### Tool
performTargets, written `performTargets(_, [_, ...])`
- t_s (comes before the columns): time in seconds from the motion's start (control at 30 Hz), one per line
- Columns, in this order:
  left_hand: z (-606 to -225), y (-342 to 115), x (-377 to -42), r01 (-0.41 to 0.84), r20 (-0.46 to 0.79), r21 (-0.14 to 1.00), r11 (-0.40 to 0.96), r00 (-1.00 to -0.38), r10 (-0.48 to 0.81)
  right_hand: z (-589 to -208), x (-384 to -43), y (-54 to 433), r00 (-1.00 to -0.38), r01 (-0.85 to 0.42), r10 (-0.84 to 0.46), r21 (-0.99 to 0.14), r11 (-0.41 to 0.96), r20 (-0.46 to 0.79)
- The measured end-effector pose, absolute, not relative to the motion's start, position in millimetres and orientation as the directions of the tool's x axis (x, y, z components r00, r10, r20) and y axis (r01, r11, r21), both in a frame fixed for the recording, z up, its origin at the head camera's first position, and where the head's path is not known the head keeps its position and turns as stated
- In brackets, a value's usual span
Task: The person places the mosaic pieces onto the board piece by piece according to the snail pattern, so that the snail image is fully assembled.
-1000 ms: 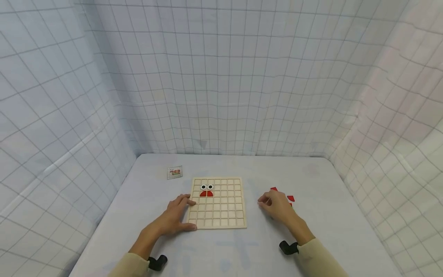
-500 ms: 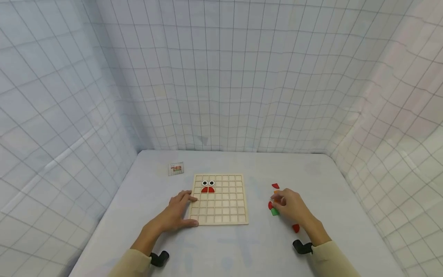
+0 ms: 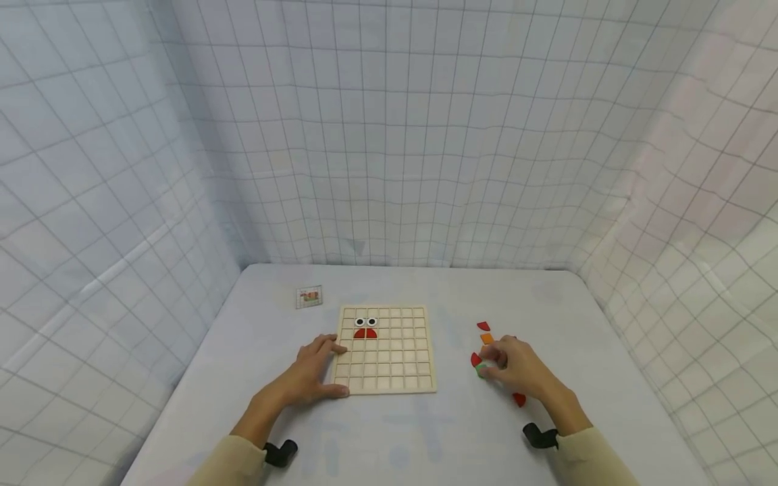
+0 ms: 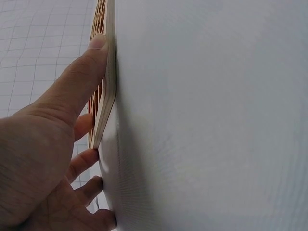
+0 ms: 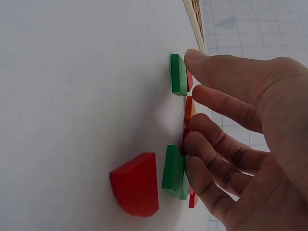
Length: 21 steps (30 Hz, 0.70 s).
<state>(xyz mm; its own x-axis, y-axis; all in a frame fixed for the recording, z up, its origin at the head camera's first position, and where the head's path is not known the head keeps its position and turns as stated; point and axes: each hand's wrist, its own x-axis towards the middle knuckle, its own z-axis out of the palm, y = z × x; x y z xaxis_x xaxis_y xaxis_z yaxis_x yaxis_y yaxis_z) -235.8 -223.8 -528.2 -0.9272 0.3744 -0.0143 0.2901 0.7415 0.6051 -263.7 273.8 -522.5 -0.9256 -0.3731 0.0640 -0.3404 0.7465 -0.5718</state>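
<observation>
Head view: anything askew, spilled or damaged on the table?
Only the picture card, off the far left corner of the board, looks askew: it is turned slightly against the board's edges. No spill or damage shows.

On my feed I'm seeing a cream gridded board (image 3: 396, 356), red blocks (image 5: 138, 185), green blocks (image 5: 173, 171), orange blocks (image 3: 487, 338), beige sleeves (image 3: 232, 462) and grey-checked white cloth (image 3: 413, 189).

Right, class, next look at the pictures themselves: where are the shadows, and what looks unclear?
Head view: fairly even light, the card too small to make out; left wrist view: dim, a soft shadow along the board; right wrist view: a diffuse shadow on the table near the green pieces.
</observation>
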Motion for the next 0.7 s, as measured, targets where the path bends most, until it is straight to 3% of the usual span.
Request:
performTargets(0.37, [-530.0,-218.9,-236.2,0.296,-0.011,0.615,0.731,-0.924,0.383,-521.3,-262.0,281.7,-0.904,-0.350,-0.427,-0.571,0.743,-0.002])
performTargets(0.7, [-528.5,-221.0,-234.3,0.266,-0.027,0.609,0.747,-0.934,0.355,-520.2,-270.8,280.8,-0.886,-0.396,-0.462,-0.554,0.732,0.023])
